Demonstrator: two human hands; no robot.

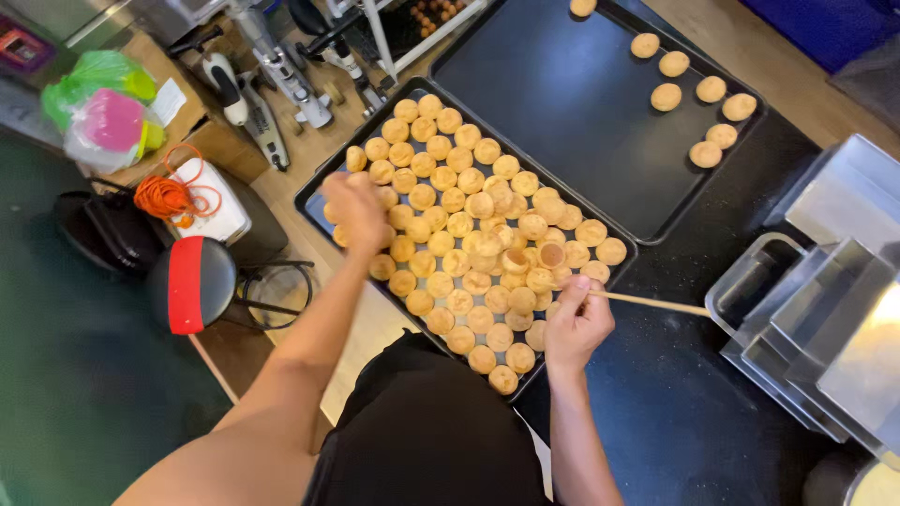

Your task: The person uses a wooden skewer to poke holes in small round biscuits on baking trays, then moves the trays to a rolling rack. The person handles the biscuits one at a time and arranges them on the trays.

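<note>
One head-worn camera looks steeply down from above the person's chest at a dark counter. It faces away from the body, fairly near. The full tray sits centre, a second tray far right, floor left.

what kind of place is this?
Likely a small bakery or food-production kitchen. A dark tray is packed with small round pastries, a second tray holds a few more, and stacked metal pans sit beside them.
</note>
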